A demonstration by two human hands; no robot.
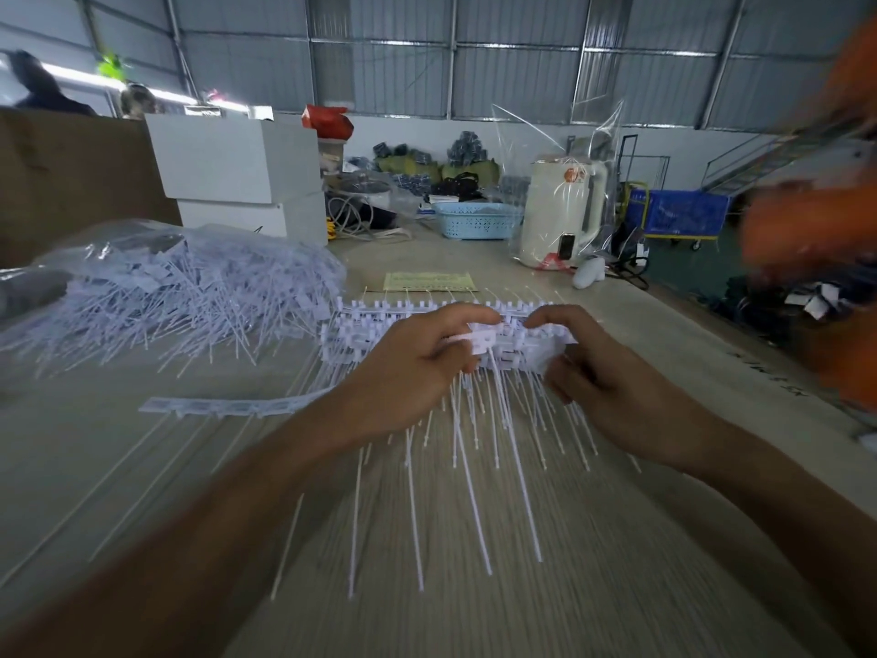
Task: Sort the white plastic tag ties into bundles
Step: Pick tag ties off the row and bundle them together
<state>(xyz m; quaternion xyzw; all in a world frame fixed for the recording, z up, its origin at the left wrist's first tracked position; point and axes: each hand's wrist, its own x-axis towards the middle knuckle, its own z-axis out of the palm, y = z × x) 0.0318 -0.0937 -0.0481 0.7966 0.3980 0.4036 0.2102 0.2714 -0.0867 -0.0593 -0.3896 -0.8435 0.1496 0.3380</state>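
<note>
Both hands meet over the middle of the bench (474, 586), curled around a stacked row of white tag ties (493, 344). The left hand (403, 372) pinches the tag heads between thumb and forefinger near the row's centre, and the right hand (602, 372) grips the right end of the same row, fingers bent over its top. The tails of these ties hang down and fan toward the bench's near edge, lying on the wood grain. More tag heads of the row stick out to the left of the left hand.

Just left of the left wrist lies a flat strip of joined ties (223, 406), its thin tails trailing toward the near left corner. Further left, toward the bench's left edge, a big loose heap of ties (190, 296) spills out of a clear plastic bag (118, 239).

Beyond the hands sits a yellowish paper slip (429, 281). Toward the far edge stand white boxes (237, 173), a light blue basket (477, 220) and a cream kettle (560, 211) wrapped in clear plastic. A blurred orange sleeve (825, 220) fills the right edge of the view.
</note>
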